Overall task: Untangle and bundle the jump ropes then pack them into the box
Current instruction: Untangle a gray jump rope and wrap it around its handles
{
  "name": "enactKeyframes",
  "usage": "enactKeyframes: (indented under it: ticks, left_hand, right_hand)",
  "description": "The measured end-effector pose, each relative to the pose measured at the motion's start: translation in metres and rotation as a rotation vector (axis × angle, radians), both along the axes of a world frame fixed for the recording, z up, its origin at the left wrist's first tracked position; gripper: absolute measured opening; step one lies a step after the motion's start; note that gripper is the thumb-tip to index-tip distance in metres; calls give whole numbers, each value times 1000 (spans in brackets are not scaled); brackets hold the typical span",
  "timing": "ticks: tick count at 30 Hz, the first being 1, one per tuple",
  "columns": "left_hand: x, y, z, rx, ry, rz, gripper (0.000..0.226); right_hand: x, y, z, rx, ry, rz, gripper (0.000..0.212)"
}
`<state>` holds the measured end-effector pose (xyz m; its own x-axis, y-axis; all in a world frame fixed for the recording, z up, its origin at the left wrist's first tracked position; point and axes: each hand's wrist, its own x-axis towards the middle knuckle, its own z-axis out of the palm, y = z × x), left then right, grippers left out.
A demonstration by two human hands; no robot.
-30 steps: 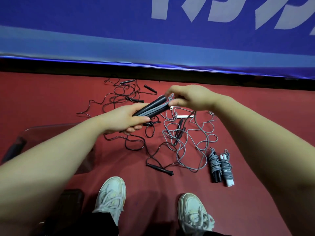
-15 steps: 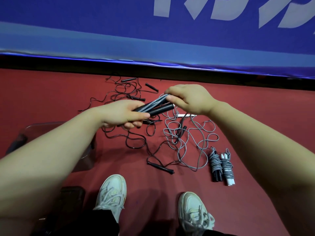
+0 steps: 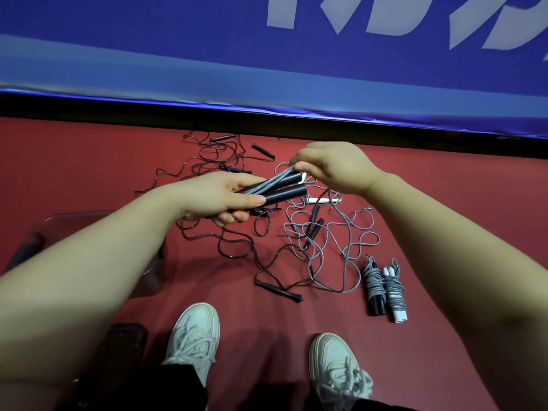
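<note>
Your left hand [image 3: 219, 197] grips the two black handles [image 3: 286, 193], whose long axis points to your right hand [image 3: 332, 167]; its fingers [image 3: 301, 165] pinch the grey rope [image 3: 272, 182] at their far tips, above the red floor [image 3: 89, 179].

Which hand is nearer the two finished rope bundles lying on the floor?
Right. The right hand, pinching grey cord, is beyond the bundles and slightly left; the left hand, gripping the black handles, is much farther left.
</note>
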<state>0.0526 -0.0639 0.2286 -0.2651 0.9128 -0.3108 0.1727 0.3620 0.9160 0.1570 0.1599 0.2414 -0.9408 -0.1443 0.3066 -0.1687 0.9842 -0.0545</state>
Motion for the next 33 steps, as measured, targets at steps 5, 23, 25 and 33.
enactKeyframes:
  ticks: [5, 23, 25, 33]
  left_hand:
    - [0, -1, -2, 21, 7, 3, 30]
    - [-23, 0, 2, 172, 91, 346, 9]
    - [-23, 3, -2, 147, 177, 378, 5]
    - [-20, 4, -10, -48, 698, 336, 38]
  right_hand:
    - [-3, -5, -15, -254, -129, -126, 31]
    - [-21, -42, -33, -1097, -401, -236, 39]
    - [-17, -49, -32, -1146, -467, -242, 36]
    - [-19, -54, -19, -486, -438, -404, 35]
